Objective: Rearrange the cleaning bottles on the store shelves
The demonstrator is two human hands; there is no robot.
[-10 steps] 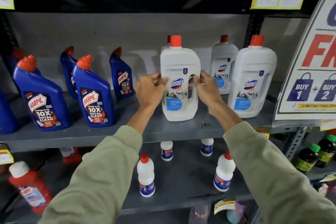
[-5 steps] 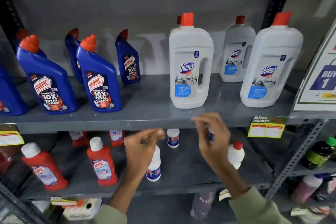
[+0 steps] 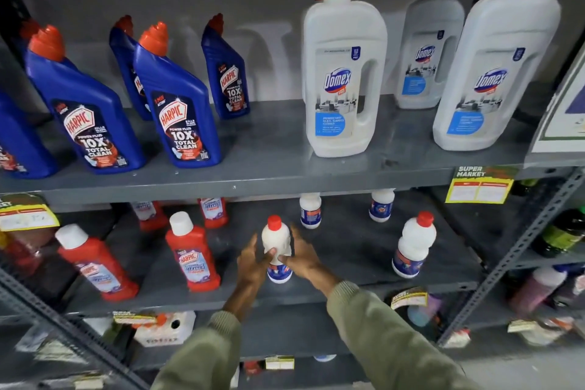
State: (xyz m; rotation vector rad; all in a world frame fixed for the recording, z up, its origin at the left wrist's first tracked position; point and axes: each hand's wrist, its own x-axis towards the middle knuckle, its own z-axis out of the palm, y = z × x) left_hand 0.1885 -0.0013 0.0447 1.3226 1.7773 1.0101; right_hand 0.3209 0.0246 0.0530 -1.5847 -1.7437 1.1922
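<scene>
A small white bottle with a red cap (image 3: 276, 242) stands near the front of the lower grey shelf (image 3: 348, 282). My left hand (image 3: 253, 263) wraps its left side and my right hand (image 3: 302, 255) its right side, fingers closed around its waist. A second small white bottle (image 3: 413, 245) stands to the right, two more at the back (image 3: 310, 210) (image 3: 381, 204). On the upper shelf (image 3: 269, 168), white Domex jugs (image 3: 343, 73) (image 3: 493, 63) stand on the right and blue Harpic bottles (image 3: 177, 104) (image 3: 79, 104) on the left.
Red Harpic bottles (image 3: 191, 255) (image 3: 95, 263) stand on the lower shelf's left half. Yellow price tags (image 3: 479, 185) hang from the shelf edges. A slanted metal upright (image 3: 512, 253) and a promo sign (image 3: 566, 104) close off the right side. More goods fill the shelf below.
Both hands have left the large Domex jug on the upper shelf, dropped to the lower shelf, and closed around the small white bottle. The view has tilted downward.
</scene>
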